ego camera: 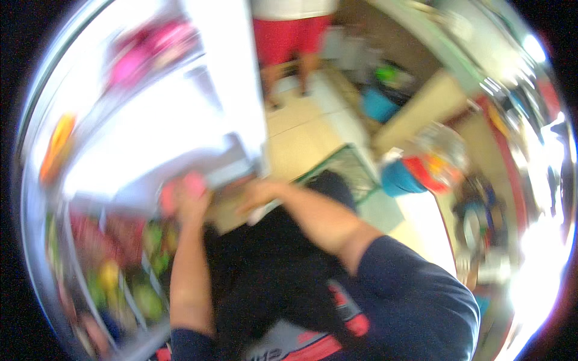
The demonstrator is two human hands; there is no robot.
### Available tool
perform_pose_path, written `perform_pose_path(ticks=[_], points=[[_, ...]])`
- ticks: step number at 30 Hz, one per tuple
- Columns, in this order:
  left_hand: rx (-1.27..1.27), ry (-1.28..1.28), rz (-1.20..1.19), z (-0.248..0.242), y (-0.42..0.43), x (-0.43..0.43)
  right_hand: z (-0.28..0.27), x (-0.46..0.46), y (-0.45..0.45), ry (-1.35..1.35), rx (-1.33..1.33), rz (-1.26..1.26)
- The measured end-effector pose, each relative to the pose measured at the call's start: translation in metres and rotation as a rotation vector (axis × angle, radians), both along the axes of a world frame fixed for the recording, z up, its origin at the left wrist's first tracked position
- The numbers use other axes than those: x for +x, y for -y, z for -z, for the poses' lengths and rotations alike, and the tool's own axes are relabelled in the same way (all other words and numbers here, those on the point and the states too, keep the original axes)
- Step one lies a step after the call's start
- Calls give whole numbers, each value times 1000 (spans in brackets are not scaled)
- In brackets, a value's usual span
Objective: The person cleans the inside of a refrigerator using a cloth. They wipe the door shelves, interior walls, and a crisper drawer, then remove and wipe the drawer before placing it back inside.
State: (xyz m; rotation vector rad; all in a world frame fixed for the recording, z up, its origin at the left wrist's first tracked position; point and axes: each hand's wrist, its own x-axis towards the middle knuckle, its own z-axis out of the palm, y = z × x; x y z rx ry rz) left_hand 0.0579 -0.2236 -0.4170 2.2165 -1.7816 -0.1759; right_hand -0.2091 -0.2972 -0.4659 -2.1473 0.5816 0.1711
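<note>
My left hand [192, 198] reaches into an open refrigerator, its fingers around a pink object [195, 184] too blurred to name. My right hand [259, 194] is at the lower edge of the refrigerator's white door [230, 67], fingers bent; blur hides whether it grips anything. A small white item [256, 215] shows just below its fingers. Beyond my left hand is the bright interior wall [158, 131] of the refrigerator. Near my left forearm, red, green and yellow items [108, 275] lie behind the light bars of a shelf or drawer.
A person in red shorts [289, 40] stands beyond the door. A green-edged mat [361, 180] lies on the tiled floor. Right of it are a blue and red container [406, 176] and, farther back, a blue bin [379, 104]. An orange item [58, 146] is at far left.
</note>
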Motion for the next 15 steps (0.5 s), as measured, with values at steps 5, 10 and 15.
perform_pose_path(ticks=[5,10,15], points=[[-246,27,-110,-40,-16,-8,-10,25,-4,155,-194,224],[-310,15,75,-113,-49,-32,-82,14,-29,663,-399,465],[-390,-103,285,-165,-70,-77,-149,15,-57,573,-55,373]])
